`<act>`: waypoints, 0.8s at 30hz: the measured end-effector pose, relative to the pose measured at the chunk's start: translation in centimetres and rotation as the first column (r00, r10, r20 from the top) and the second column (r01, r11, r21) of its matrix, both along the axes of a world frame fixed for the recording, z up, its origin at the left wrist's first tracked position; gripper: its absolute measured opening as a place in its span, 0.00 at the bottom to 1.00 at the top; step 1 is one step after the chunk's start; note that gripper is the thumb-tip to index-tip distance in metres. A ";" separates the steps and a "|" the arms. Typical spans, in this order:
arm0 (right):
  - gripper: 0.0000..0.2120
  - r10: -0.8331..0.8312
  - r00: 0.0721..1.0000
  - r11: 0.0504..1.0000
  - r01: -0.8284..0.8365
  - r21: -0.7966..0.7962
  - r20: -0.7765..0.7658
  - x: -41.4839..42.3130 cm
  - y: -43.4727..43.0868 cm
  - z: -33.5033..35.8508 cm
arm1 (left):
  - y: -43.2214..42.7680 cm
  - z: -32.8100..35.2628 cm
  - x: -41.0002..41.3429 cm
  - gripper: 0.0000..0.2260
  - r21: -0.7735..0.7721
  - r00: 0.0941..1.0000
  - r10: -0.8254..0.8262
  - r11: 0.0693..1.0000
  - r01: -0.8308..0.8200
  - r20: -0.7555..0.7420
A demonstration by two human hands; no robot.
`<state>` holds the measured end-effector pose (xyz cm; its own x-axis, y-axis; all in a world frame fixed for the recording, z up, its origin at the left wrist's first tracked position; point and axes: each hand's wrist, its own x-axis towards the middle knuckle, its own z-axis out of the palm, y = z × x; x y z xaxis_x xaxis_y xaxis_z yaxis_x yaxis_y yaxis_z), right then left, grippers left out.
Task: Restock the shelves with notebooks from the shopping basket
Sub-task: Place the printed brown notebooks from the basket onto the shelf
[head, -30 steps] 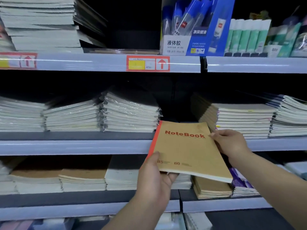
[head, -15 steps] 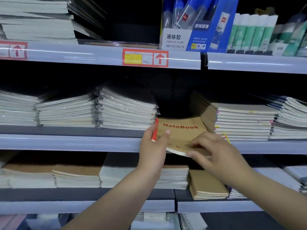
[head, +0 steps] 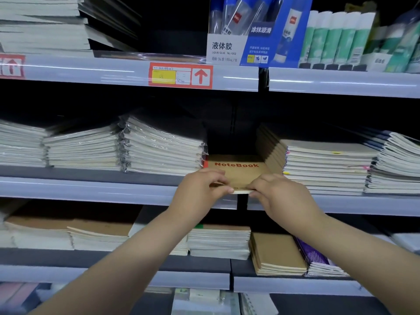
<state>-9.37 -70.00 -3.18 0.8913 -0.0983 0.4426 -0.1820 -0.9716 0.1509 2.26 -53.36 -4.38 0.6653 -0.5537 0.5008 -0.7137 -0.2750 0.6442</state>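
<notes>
Both hands, left hand (head: 200,192) and right hand (head: 279,194), pinch the notebook's (head: 238,170) near edge.

The brown notebook (head: 236,170) has gone from tilted in the air to lying flat in the shelf gap. The left hand (head: 200,189) and right hand (head: 279,194) have moved to pinch its near edge.

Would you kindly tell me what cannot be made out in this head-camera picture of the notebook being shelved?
Head view only:
- Shopping basket: outside the frame.
- Near edge of the brown notebook: covered by the left hand and right hand pinching it.
- Price tag: print too small and blurred.
- Back of the notebook's slot: lost in shadow.
- Green packs at top right: blurred, cut off by the right edge.
</notes>
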 end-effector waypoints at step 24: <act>0.19 0.056 0.896 0.969 0.058 0.240 -0.441 5.7 -2.2 4.4 | -4.4 2.8 3.8 0.04 0.407 0.994 0.067 0.908 -0.099 0.091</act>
<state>-3.69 -72.17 1.17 0.9878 -0.1519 -0.0339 -0.1528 -0.9880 -0.0226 6.05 -57.73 -1.62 0.6880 -0.6651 0.2905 -0.7177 -0.5641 0.4083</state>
